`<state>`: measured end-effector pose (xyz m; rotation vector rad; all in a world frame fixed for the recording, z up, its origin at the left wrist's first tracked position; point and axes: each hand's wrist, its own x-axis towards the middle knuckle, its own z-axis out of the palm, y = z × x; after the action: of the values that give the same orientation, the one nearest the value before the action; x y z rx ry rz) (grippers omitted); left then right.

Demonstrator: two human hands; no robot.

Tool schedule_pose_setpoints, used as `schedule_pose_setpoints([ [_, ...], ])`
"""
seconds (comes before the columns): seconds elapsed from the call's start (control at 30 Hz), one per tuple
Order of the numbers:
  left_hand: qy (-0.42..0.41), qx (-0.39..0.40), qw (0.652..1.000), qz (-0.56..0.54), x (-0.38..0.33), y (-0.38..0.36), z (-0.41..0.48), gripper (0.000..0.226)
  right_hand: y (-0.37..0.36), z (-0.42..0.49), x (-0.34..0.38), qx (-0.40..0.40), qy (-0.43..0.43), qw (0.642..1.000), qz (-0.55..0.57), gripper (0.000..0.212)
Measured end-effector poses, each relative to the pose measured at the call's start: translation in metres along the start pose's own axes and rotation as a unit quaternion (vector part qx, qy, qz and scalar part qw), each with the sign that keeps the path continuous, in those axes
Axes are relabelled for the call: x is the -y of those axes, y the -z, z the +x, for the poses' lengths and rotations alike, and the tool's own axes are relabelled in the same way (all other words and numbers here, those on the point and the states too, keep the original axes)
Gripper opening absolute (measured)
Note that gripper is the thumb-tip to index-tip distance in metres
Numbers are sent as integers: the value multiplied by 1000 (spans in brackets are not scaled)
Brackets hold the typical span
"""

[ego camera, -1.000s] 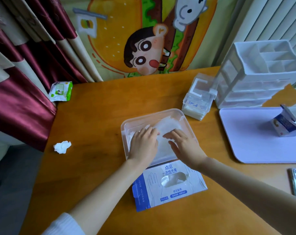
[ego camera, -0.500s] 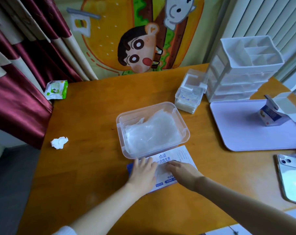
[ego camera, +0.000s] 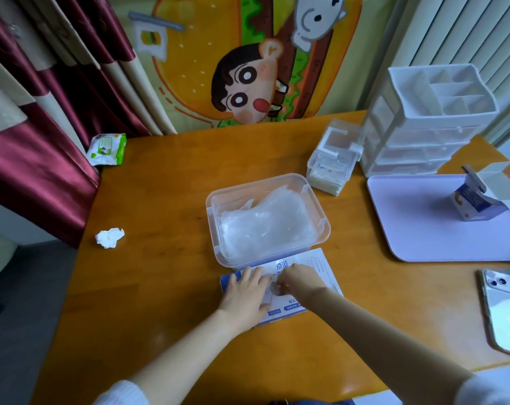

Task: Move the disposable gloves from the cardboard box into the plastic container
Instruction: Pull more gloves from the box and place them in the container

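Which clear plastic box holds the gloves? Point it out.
The wide, open tub mid-table, heaped with clear gloves. The smaller box behind it, beside the white drawers, carries a white frame on top.

On the table, a crumpled tissue and a wipes pack were seen left; a drawer organiser, lilac tray and phone right.

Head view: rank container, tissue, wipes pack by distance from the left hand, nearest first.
From the left hand:
1. Container: just ahead, slightly right.
2. Tissue: out to the left.
3. Wipes pack: far left, at the back.
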<state>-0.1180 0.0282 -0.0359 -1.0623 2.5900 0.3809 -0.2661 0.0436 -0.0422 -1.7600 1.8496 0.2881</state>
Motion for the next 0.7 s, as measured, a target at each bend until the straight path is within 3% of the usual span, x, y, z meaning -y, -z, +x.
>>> schedule_pose_setpoints([
  [0.17, 7, 6, 1000, -16, -1, 1, 1, 61, 4, -1, 7, 21, -14, 999, -20, 35],
  [0.33, 10, 8, 1000, -26, 2, 0, 0, 63, 4, -10, -2, 10, 32, 999, -19, 28],
  [0.47, 9, 9, 999, -31, 4, -1, 0, 64, 6, -24, -16, -68, 66, 995, 25, 25],
  [0.7, 6, 9, 1000, -21, 4, -1, 1, 63, 10, -33, -51, -224, 14, 959, 174, 11],
])
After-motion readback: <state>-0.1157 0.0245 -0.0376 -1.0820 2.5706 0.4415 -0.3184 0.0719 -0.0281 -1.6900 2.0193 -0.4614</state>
